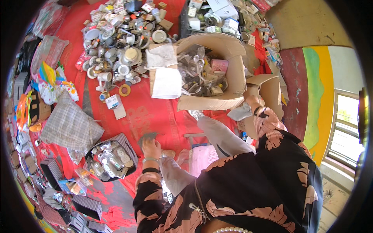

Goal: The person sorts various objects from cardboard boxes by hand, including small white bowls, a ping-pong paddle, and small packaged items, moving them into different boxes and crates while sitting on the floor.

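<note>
My left hand [151,149] is closed around a flat dark grey piece [147,136], perhaps cloth or a pad, low over the red floor sheet. My right hand [253,101] reaches into a small open cardboard box [271,90] on the right. A greyish plastic bag [239,112] lies against that hand, and its fingers are too small and partly hidden to show a grip. In front of my legs stands a large open cardboard box [234,73], holding a jumble of clear plastic bags and small parts [200,73].
A wide heap of lamp fittings and small boxes [124,50] spreads at the far left. Behind the large box stands a black crate [211,19] of mixed goods. A checkered basket of bottles [112,159] sits left of my left hand, beside a plaid cloth [72,120].
</note>
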{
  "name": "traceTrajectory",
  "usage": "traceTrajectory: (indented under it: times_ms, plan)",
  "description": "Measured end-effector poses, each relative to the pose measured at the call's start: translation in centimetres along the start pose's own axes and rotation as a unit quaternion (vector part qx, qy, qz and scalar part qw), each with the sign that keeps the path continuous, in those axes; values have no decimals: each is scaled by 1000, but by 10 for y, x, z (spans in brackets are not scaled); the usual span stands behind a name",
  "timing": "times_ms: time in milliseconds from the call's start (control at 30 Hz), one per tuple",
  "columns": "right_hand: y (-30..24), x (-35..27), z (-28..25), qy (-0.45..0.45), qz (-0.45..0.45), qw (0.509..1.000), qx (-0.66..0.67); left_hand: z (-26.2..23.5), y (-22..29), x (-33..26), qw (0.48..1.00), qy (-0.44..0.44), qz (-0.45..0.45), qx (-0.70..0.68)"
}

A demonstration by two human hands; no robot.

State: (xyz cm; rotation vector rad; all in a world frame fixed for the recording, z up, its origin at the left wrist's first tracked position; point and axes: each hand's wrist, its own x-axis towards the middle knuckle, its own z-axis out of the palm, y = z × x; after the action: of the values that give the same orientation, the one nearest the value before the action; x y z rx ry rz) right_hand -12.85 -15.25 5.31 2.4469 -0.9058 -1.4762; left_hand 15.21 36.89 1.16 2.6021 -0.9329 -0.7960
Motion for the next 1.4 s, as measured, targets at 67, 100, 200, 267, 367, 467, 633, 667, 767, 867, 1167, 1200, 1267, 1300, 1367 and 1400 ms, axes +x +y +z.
traceTrajectory:
  times_ms: [67, 100, 200, 267, 367, 467, 633, 667, 767, 867, 1167, 1200, 1267, 1300, 1367, 1400]
  plan:
    - [22, 21, 0, 20, 4, 1000, 7, -23, 31, 45, 1000, 8, 11, -21]
    - [30, 43, -10, 37, -8, 999, 9, -30, 46, 61, 1000, 14, 9, -9]
    - [56, 78, -9, 68, -13, 997, 46, -30, 104, 118, 997, 53, 3, -48]
    - [69, 107, -1, 99, -48, 991, 71, -16, 136, 149, 997, 55, -41, -44]
    - [114, 147, 39, 125, -168, 972, 107, 20, 156, 201, 988, 39, -144, -45]
    - [94, 182, 44, 115, -170, 954, 219, 40, 159, 240, 962, -38, -255, -90]
    - [79, 219, 42, -15, 61, 956, 286, 73, 150, 275, 937, -137, -238, -218]
    - [67, 216, 28, -30, 87, 954, 284, 67, 156, 270, 943, -100, -242, -204]
    - [66, 209, 23, 46, -31, 950, 306, 60, 157, 265, 936, -101, -254, -224]
    - [135, 202, 88, 155, -213, 951, 162, 72, 149, 268, 936, -106, -217, -257]
    - [8, 81, -62, 68, -29, 901, 428, 50, 48, 192, 919, -92, -227, -308]
    - [1, 74, -72, 52, -37, 905, 420, 45, 38, 176, 910, -101, -242, -321]
    - [-11, 60, -92, 20, -53, 912, 405, 51, 6, 139, 938, -102, -187, -273]
    - [-19, 50, -105, 18, -67, 914, 401, 40, -3, 124, 949, -109, -165, -247]
    - [-43, 27, -139, 13, -100, 917, 387, -5, -9, 87, 947, -128, -181, -232]
    - [-57, 19, -158, 0, -115, 927, 357, -10, -25, 65, 958, -114, -151, -215]
